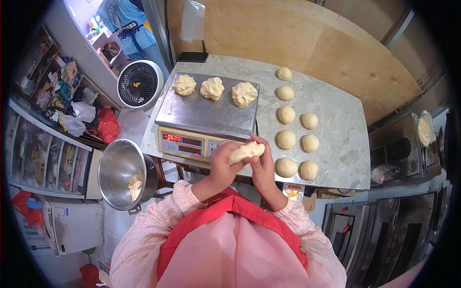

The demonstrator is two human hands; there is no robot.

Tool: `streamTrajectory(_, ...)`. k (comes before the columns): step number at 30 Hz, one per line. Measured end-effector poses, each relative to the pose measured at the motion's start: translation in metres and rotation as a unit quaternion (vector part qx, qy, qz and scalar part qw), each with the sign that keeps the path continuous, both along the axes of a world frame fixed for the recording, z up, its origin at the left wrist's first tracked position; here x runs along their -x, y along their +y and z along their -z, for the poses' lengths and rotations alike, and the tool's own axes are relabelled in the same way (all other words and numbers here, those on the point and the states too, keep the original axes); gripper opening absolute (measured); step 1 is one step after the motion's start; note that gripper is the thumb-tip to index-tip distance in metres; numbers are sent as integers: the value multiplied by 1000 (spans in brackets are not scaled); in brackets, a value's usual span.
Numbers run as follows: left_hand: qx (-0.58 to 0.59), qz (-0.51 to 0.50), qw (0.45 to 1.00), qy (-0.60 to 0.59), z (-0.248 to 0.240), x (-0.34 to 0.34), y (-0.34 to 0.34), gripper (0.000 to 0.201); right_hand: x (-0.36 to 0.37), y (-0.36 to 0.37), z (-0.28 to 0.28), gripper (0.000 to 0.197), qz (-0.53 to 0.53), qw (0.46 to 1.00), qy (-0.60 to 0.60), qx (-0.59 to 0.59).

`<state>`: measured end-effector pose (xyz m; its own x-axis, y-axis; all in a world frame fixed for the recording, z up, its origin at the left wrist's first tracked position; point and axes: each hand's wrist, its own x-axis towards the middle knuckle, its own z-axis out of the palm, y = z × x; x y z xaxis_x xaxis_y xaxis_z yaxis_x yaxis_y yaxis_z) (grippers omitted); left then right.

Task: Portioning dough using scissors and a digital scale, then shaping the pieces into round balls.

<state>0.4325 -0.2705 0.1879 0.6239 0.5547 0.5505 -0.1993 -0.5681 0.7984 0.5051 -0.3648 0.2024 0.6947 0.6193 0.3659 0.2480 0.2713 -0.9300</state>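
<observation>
A lump of pale yellow dough (247, 152) is held between my two hands, in front of the scale's near right corner. My left hand (224, 161) closes round its left end, and my right hand (262, 161) grips it from the right with the thumb in front. Three rough dough lumps (212, 89) rest along the far side of the metal plate of a digital scale (206, 113). To the right, several smooth round dough balls (286, 139) sit in two columns on the marbled table (336, 125).
A steel mixing bowl (108, 168) with some dough (136, 186) inside stands at the lower left. Behind it is a round white fan (156, 79). A wooden panel (288, 38) borders the table's far side. Dark-fronted ovens (403, 230) stand at the right.
</observation>
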Motion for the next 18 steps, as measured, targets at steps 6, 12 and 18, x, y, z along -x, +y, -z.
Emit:
streamTrajectory(6, 301, 94, 949, -6, 4, 5, -9, 29, 2, 12, -3, 31, -12, 979, 195, -63)
streamTrajectory(12, 582, 56, 808, -67, -14, 2, -6, 29, -11, 12, -10, 41, -186, 890, 417, 10)
streamTrajectory(18, 394, 24, 917, -57, 1, 5, 19, 29, 8, 3, -19, 84, -30, 937, -335, 94)
